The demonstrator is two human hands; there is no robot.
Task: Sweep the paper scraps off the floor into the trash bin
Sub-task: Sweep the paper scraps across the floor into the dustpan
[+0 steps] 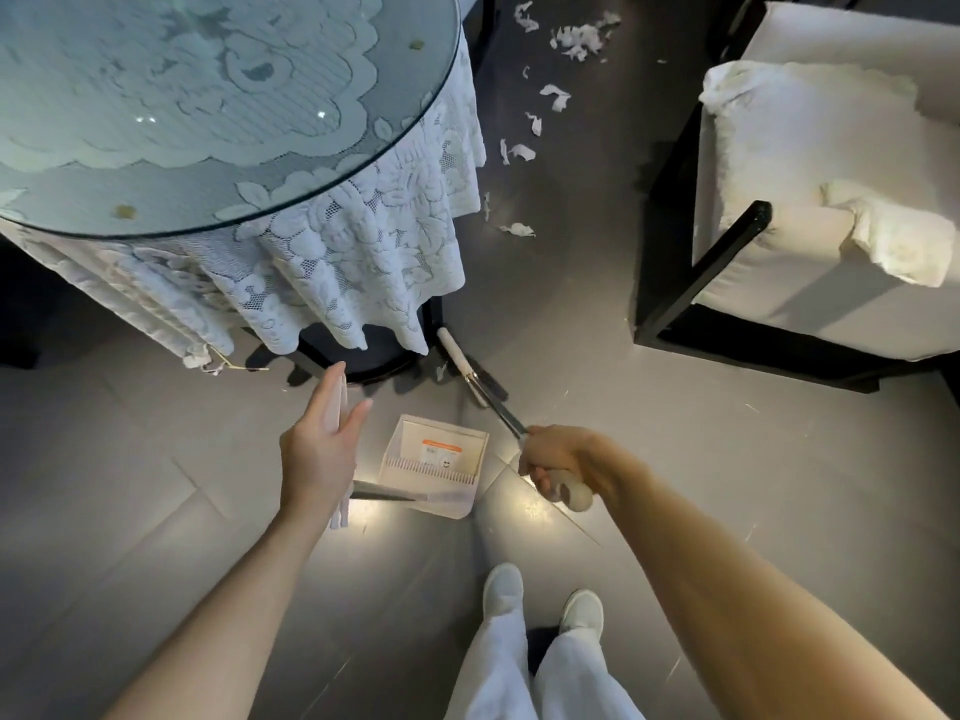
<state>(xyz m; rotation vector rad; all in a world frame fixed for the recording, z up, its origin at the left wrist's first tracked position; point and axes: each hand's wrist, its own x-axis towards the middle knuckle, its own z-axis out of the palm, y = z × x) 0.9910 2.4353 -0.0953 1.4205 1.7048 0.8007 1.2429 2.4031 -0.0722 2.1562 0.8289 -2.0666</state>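
Observation:
Torn white paper scraps [582,40] lie on the dark floor at the top, and a trail of them [517,230] runs down between the table and the armchair. A white dustpan [431,459] with an orange label stands on the floor in front of my feet. Its upright white handle [341,511] passes under my left hand [319,449], whose fingers are straight and spread. My right hand [558,462] grips the end of the broom's metal pole [493,402]. The white broom head [451,345] rests beside the table base. No trash bin is in view.
A round glass-topped table [171,210] with a hanging lace cloth [363,252] fills the upper left. A black-framed armchair [727,252] with white cushions stands at the right. My white-shoed feet [540,605] are at the bottom centre on grey tiles.

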